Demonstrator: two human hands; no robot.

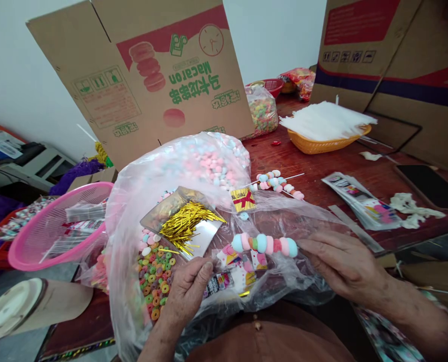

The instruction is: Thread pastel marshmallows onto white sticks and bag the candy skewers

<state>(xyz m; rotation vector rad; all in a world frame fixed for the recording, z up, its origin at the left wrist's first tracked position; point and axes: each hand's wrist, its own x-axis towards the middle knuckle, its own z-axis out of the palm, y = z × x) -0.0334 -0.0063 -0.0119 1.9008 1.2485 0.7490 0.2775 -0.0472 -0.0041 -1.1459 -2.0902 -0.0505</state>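
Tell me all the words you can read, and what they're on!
"Macaron", upside down, on the box.
"TWIST TIE" on the gold label.
Chinese characters beside "Macaron": upside down, not read.
Other box print and the wrappers: too small or blurred.

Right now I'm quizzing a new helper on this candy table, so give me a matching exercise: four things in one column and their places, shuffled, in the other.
Things
1. pink plastic mesh basket
2. orange plastic basket
3. bundle of gold foil twist ties
4. skewer of pastel marshmallow candies

Places
A. at the fingertips of the right hand
B. far side of the wooden table, holding white sheets
C. atop the big clear plastic bag, in the middle
D. far left, holding clear wrappers

Pairs: 1-D, 2-B, 3-C, 4-A
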